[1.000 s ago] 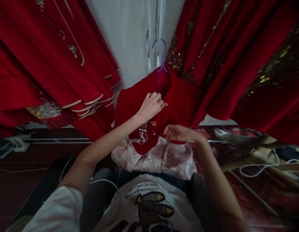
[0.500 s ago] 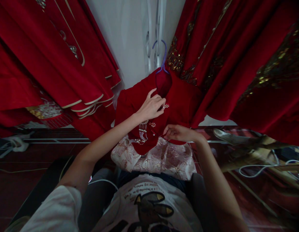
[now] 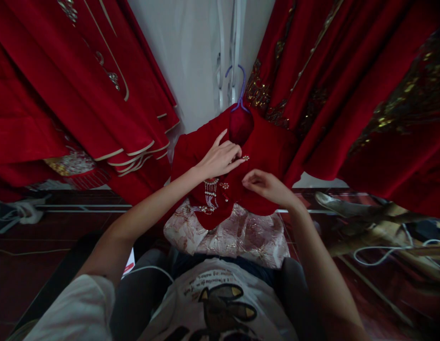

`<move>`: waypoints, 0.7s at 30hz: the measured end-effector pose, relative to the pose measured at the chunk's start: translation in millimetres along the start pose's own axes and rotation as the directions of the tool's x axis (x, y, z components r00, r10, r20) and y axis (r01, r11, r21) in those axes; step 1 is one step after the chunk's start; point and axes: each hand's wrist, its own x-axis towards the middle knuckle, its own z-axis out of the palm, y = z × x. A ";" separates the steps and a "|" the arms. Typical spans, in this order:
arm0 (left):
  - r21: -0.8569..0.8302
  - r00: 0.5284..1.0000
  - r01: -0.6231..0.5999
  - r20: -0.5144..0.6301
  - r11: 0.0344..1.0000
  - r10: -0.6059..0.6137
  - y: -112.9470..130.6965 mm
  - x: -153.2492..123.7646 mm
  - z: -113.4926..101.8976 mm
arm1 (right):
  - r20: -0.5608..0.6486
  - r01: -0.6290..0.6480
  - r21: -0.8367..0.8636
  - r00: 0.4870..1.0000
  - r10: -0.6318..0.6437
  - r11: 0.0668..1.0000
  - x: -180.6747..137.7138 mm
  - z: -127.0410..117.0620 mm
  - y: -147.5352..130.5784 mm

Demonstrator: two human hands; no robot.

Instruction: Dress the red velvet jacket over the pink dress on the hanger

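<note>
A red garment (image 3: 271, 142) on a purple hanger (image 3: 240, 97) is draped over my lap, with a pale, glossy patterned cloth (image 3: 220, 244) under its lower part. My left hand (image 3: 222, 158) rests on the garment's front below the neck opening, thumb and fingers pinched at a small beaded ornament (image 3: 246, 157). Below it, a second beaded ornament (image 3: 224, 185) and a tasselled bead piece (image 3: 210, 193) lie on the red cloth. To the right, my right hand (image 3: 264, 183) is held over the garment with fingertips together; anything between them is too small to see.
Red gowns with pale trim (image 3: 134, 118) hang on the left, and red gowns with gold sequins (image 3: 348, 94) on the right. White cabinet doors (image 3: 184, 61) with handles stand ahead. A shoe (image 3: 335, 202), wooden pieces and white cable lie to the right.
My right hand has lifted from the garment's lower edge, moving up and slightly right. My left hand stays by the beaded ornament, shifted a little left.
</note>
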 end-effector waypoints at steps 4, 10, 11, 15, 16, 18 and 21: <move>0.112 0.996 -0.072 0.062 0.991 0.066 -5.9 2.2 -3.9 | -0.467 0.232 0.105 0.870 -0.158 0.967 31.6 9.8 -17.4; 0.241 0.940 -0.322 0.199 0.916 0.278 -22.2 5.3 -12.5 | -0.469 0.001 -0.146 0.880 -0.070 0.989 62.2 31.1 -25.9; 0.254 0.930 -0.343 0.229 0.904 0.288 -25.0 4.7 -15.1 | -0.516 -0.080 -0.245 0.854 -0.060 0.966 61.6 32.0 -24.9; 0.318 0.917 -0.349 0.310 0.881 0.252 -35.6 -0.5 -25.0 | -0.624 -0.304 -0.547 0.770 -0.138 0.780 56.8 17.5 -19.4; 0.340 0.919 -0.341 0.317 0.876 0.235 -38.6 -1.9 -27.9 | -0.636 -0.345 -0.593 0.755 -0.161 0.728 56.8 9.3 -18.0; 0.390 0.924 -0.325 0.327 0.862 0.200 -46.2 -4.5 -35.7 | -0.662 -0.421 -0.654 0.720 -0.207 0.628 58.6 -10.8 -15.2; 0.477 0.931 -0.302 0.334 0.825 0.147 -63.4 -9.3 -53.8 | -0.671 -0.481 -0.710 0.683 -0.289 0.514 61.3 -42.4 -11.6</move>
